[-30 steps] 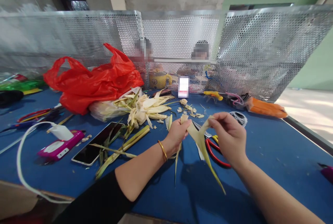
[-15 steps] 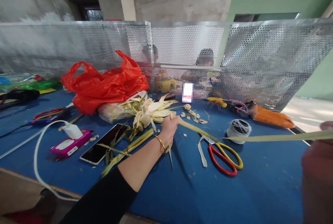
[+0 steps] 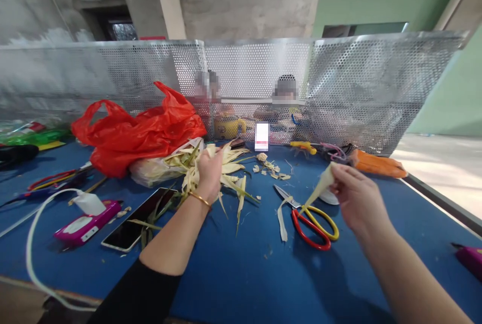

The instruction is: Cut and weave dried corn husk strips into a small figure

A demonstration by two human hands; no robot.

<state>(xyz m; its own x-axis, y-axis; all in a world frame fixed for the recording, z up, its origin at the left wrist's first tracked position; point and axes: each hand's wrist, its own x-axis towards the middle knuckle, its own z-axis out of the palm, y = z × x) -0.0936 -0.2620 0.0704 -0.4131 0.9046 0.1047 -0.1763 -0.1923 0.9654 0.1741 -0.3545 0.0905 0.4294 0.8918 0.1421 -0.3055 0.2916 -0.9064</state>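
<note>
My left hand [image 3: 210,171] is closed on pale, dry corn husks [image 3: 233,167] in the pile at the middle of the table. Its fingertips are partly hidden among the leaves. To the right, my right hand [image 3: 356,198] pinches one end of a narrow husk strip [image 3: 319,187], whose other end hangs toward the scissors. The red-and-yellow-handled scissors [image 3: 309,223] lie below the strip, blades slightly apart, with a thin husk scrap [image 3: 282,222] beside them. Behind my right hand a white thread spool [image 3: 329,196] is mostly covered.
A red plastic bag [image 3: 143,130] slumps behind a phone [image 3: 137,221] and a purple power socket [image 3: 88,223] with a white cable. Husk crumbs [image 3: 269,167], a yellow-handled tool [image 3: 303,147] and an orange pouch [image 3: 378,163] lie before the perforated metal screen [image 3: 259,73]. People sit beyond it.
My left hand has moved left into the husk pile, off the long strip. My right hand has come in from the right edge, holding the strip, which no longer stretches between both hands.
</note>
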